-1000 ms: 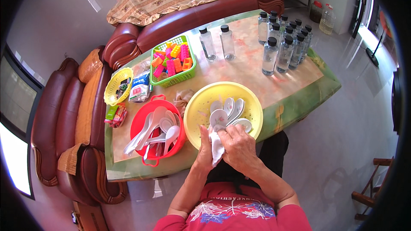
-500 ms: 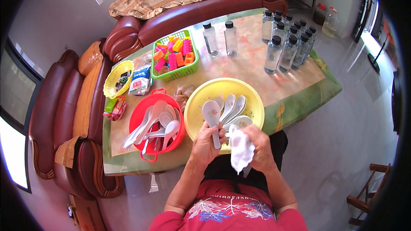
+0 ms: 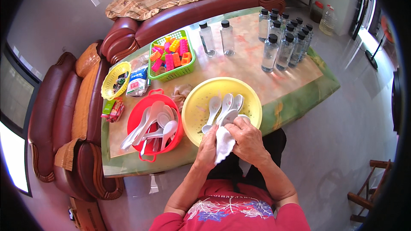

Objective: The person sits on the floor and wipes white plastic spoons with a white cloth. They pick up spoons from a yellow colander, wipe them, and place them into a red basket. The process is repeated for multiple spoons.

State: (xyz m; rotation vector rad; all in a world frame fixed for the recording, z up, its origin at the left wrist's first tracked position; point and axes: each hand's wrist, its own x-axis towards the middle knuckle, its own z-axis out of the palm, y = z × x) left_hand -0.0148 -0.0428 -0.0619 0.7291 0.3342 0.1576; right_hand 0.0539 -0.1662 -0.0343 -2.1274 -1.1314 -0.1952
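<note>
Over the near rim of a yellow basin (image 3: 198,92), my two hands are close together. My left hand (image 3: 207,149) is closed around a white spoon (image 3: 228,116), whose handle is hidden by fingers and cloth. My right hand (image 3: 248,142) grips a white cloth (image 3: 224,144) against that spoon, and the cloth's end hangs down between the hands. Several white spoons (image 3: 214,105) lie inside the yellow basin, their bowls toward the far side. To the left, a red basin (image 3: 136,122) with handles holds more white spoons and ladle-like pieces (image 3: 169,129).
Beyond the basins stands a green basket (image 3: 172,75) of coloured building blocks, beside a yellow basket (image 3: 107,86) and a packet (image 3: 138,81). Black-capped bottles (image 3: 269,53) stand at the far right of the table (image 3: 295,109), two more (image 3: 227,38) mid-table. A crumpled brownish bag (image 3: 182,93) lies between the basins.
My right hand has brought the cloth leftward onto the spoon in my left hand. The spoon has turned and lowered, so its bowl now shows above my right fingers.
</note>
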